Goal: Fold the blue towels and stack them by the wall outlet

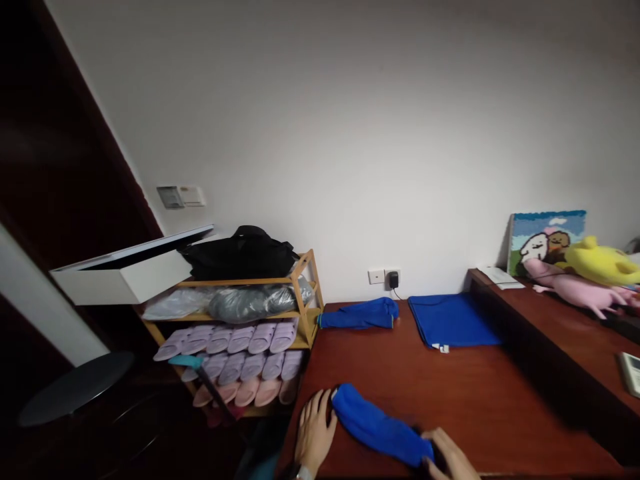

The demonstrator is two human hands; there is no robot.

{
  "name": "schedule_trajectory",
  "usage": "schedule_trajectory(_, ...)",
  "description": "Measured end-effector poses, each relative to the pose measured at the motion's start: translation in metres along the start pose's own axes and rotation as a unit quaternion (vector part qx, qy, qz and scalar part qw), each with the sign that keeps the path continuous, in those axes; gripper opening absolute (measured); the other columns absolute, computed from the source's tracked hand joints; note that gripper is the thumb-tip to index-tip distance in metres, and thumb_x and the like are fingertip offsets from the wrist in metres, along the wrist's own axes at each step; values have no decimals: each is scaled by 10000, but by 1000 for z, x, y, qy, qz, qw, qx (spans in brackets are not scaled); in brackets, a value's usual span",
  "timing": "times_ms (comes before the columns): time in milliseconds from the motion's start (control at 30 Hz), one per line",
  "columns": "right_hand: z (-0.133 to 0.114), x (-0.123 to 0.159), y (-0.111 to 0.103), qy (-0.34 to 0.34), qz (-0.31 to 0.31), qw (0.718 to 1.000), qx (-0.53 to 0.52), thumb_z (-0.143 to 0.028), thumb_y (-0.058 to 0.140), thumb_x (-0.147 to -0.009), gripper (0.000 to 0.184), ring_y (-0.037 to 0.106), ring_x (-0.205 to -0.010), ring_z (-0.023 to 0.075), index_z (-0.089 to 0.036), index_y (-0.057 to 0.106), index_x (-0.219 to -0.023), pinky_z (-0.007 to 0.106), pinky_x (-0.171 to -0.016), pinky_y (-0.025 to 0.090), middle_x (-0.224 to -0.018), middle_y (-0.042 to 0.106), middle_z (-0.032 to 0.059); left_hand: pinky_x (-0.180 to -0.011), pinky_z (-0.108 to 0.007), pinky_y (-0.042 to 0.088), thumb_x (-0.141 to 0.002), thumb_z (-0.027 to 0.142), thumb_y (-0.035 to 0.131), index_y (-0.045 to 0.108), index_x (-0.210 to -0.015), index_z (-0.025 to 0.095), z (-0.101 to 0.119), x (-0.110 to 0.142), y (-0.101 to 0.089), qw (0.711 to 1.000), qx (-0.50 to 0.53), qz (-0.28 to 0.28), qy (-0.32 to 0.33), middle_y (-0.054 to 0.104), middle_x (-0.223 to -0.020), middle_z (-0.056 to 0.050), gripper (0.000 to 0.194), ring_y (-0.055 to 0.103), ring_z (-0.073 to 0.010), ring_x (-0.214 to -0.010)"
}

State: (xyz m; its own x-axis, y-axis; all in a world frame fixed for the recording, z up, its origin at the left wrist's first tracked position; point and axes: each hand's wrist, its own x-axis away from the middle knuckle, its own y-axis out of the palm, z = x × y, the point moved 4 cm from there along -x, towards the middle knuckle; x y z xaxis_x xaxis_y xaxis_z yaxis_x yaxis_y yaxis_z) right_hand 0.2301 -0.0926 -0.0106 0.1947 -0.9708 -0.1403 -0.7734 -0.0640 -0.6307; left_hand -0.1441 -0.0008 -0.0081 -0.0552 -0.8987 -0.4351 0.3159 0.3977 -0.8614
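Note:
A long blue cloth piece that looks like an oversleeve (377, 427) lies slantwise on the near part of the brown table (450, 387). My left hand (316, 430) rests flat with fingers stretched out beside its upper left end, the thumb close to the cloth. At the lower right end, my right hand (450, 457) has its thumb and fingers closed on the cloth edge; part of this hand is cut off by the frame. Farther back lies a second blue oversleeve (357, 315), loosely flattened. To its right is a folded blue cloth (453, 320) with small white tags.
Left of the table stands a wooden shoe rack (305, 303) with several slippers (260, 338), a black bag (240, 257) and a white box (135, 283). A raised ledge (540, 340) on the right bears plush toys (575, 290). A black plug (393, 280) sits in the wall.

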Motion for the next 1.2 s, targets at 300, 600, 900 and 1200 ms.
schedule_trajectory(300, 27, -20, -48, 159, 148, 974, -58, -675, 389, -878, 508, 756, -862, 272, -298, 657, -1088, 368, -812, 575, -898, 785, 37, -1053, -473, 485, -816, 404, 634, 738, -981, 258, 77, 20, -21, 952, 296, -76, -32, 735, -1036, -75, 243, 663, -286, -1074)
schedule_trajectory(600, -4, -6, -70, 105, 228, 968, 27, -430, 416, -904, 427, 608, -1231, 311, -226, 660, -1188, 464, -1097, 442, -1321, 648, 148, -747, -387, 600, -818, 780, 495, 656, -945, 184, 105, 31, -30, 852, 483, -57, -193, 695, -937, -88, 630, 691, -230, -847)
schedule_trajectory(900, -102, 26, 33, -62, 143, 969, -191, -579, 621, -901, 327, 676, -882, 196, -272, 586, -1006, 321, -847, 558, -958, 680, 9, -820, -367, 586, -731, 639, 769, 747, -982, 161, 184, 61, -54, 753, 619, -134, -182, 750, -1059, -134, 540, 724, -271, -958)
schedule_trajectory(1200, -69, -2, 12, 16, 151, 920, -362, -723, 669, -766, 532, 556, -628, 148, -239, 569, -962, 290, -625, 504, -717, 532, -55, -996, -428, 524, -757, 618, 736, 765, -1008, 177, 167, 56, -72, 792, 587, -94, -141, 771, -1127, -167, 508, 699, -308, -1106)
